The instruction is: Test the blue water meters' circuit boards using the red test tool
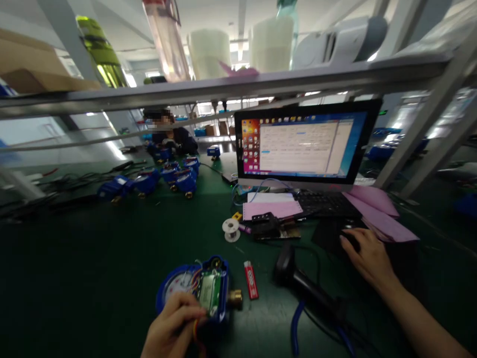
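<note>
My left hand (177, 323) is at the lower edge of a blue meter (223, 278) with an open housing, a green circuit board with a small display, and a brass fitting on its right. Its fingers are pinched together by coloured wires at the board's lower corner; exactly what lies between the fingertips is hidden. Over at the right, my right hand (368, 256) rests on a dark computer mouse (350, 238) on a black pad. Between the hands lie a red lighter-like object (251, 281) and a black handheld scanner (309, 288).
A monitor (298, 183) stands behind a black keyboard (324, 203) and pink papers (274, 210). A solder spool (231, 230) sits mid-table. Several blue meters (186, 181) stand at the back left, with a person (182, 139) beyond. A shelf (223, 84) crosses overhead.
</note>
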Available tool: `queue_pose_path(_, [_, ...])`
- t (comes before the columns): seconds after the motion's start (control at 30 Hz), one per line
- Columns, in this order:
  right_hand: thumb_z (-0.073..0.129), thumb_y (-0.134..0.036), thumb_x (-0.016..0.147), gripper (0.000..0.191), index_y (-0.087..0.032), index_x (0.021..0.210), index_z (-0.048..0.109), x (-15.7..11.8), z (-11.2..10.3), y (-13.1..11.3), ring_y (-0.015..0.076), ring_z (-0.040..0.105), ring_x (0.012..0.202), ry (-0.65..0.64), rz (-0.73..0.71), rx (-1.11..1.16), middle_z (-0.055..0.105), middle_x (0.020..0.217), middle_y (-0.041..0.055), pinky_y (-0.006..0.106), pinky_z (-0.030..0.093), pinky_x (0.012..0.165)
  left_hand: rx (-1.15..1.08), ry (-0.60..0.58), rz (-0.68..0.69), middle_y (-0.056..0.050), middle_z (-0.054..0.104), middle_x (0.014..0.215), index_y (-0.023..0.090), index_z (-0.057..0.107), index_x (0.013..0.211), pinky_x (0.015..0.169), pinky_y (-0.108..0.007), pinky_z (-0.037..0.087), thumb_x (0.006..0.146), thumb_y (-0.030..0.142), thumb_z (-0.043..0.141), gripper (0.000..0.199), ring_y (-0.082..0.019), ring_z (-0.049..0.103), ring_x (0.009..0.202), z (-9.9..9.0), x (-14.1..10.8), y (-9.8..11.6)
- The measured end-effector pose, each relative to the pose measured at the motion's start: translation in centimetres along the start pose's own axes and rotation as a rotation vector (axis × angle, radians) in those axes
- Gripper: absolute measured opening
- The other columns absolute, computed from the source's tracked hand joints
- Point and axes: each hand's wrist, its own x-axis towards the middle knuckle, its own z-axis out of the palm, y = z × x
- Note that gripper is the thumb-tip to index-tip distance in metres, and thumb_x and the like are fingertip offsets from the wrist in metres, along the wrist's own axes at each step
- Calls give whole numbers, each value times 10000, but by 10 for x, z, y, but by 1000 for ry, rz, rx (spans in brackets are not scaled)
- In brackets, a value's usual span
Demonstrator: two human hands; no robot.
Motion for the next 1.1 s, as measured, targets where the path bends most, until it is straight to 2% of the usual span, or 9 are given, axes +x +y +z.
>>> queue_pose_path(0.03, [342, -461, 871, 400, -177, 967, 607, -6, -6, -20, 230, 586, 940, -155, -52, 117, 607, 994, 96, 359, 464, 814, -7, -40, 46, -15, 605, 728, 230, 672, 720, 546, -194, 504, 797, 297, 590, 131, -120, 613, 639, -1, 1, 0])
queue_pose_path(0.1, [429, -502, 828, 379, -199, 968, 609, -21, -13, -57, 221, 618, 849, -432, -155, 172, 636, 953, 62, 333, 487, 730, 20, 7, 28, -9, 598, 717, 219, 673, 713, 567, -186, 492, 766, 197, 617, 80, -113, 606, 652, -1, 3, 0])
queue_pose_path(0.2, [541, -452, 737, 500, -128, 1117, 561, -43, -13, -96, 274, 638, 782, -608, -216, 52, 652, 987, 113, 366, 491, 649, 21, 44, 16, -6, 589, 708, 207, 676, 710, 581, -194, 485, 742, 143, 630, 85, -107, 590, 649, 0, 4, 2])
queue_pose_path(0.33, [488, -250, 699, 541, -56, 1204, 481, -47, -15, -113, 236, 625, 619, -656, -162, 84, 665, 787, 96, 328, 471, 560, 16, 58, 2, -7, 588, 708, 202, 679, 707, 584, -203, 480, 728, 128, 649, 83, -105, 577, 649, 2, 3, 5])
queue_pose_path(0.43, [471, -216, 670, 391, -111, 1033, 570, -36, -33, -119, 185, 579, 538, -751, -216, 358, 609, 610, 18, 279, 461, 524, 15, 61, 19, -3, 583, 711, 197, 676, 708, 596, -196, 478, 728, 125, 656, 77, -98, 576, 658, 2, 2, 4])
queue_pose_path(0.53, [481, -238, 675, 206, -169, 821, 608, -30, -52, -132, 174, 594, 651, -843, -378, 694, 596, 615, 1, 253, 492, 631, 4, 51, 38, -3, 582, 719, 192, 676, 717, 608, -194, 478, 728, 125, 660, 70, -95, 580, 671, 2, 2, 1])
queue_pose_path(0.6, [508, -243, 653, 143, -184, 740, 605, -29, -55, -141, 178, 590, 694, -859, -405, 800, 566, 569, -13, 258, 494, 701, 5, 48, 33, -4, 583, 724, 191, 677, 721, 612, -198, 480, 729, 124, 659, 70, -97, 582, 678, 2, 2, 1])
queue_pose_path(0.77, [539, -209, 599, 27, -190, 591, 555, -31, -42, -151, 161, 543, 638, -898, -392, 857, 470, 470, -33, 249, 478, 702, 17, 48, 37, 3, 583, 724, 193, 673, 723, 609, -187, 471, 727, 113, 664, 80, -89, 576, 677, 2, 3, 3])
queue_pose_path(1.1, [531, -193, 586, 25, -187, 580, 508, -28, -37, -156, 153, 501, 680, -891, -427, 855, 441, 508, -36, 239, 449, 690, 41, 34, 24, 10, 580, 743, 199, 666, 735, 624, -181, 459, 735, 107, 658, 92, -84, 572, 701, 2, 0, -1])
